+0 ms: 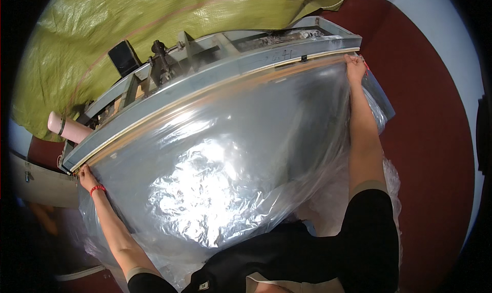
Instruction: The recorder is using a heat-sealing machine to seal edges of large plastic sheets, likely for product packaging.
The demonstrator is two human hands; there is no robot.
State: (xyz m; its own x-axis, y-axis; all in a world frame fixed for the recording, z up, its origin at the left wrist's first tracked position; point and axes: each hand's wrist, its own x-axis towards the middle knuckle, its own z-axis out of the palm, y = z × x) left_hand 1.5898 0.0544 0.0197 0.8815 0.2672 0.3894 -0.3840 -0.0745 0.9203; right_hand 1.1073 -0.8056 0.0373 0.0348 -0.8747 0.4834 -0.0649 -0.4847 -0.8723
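Observation:
A wide sheet of clear plastic film stretches between my two arms and shines brightly in the middle. My left hand, with a red bracelet on the wrist, pinches the film's far left corner beside the end of a long grey metal frame. At the other end, my right hand grips the far right corner, fingers closed, close to the frame's edge. The film's far edge runs along a pale strip on the frame's near side. Loose folds of film hang down by my body.
Behind the frame lies a yellow-green woven sheet. A dark phone and a pink bottle rest by the frame's far side. A dark metal clamp-like part stands on the frame. Dark red floor shows at right.

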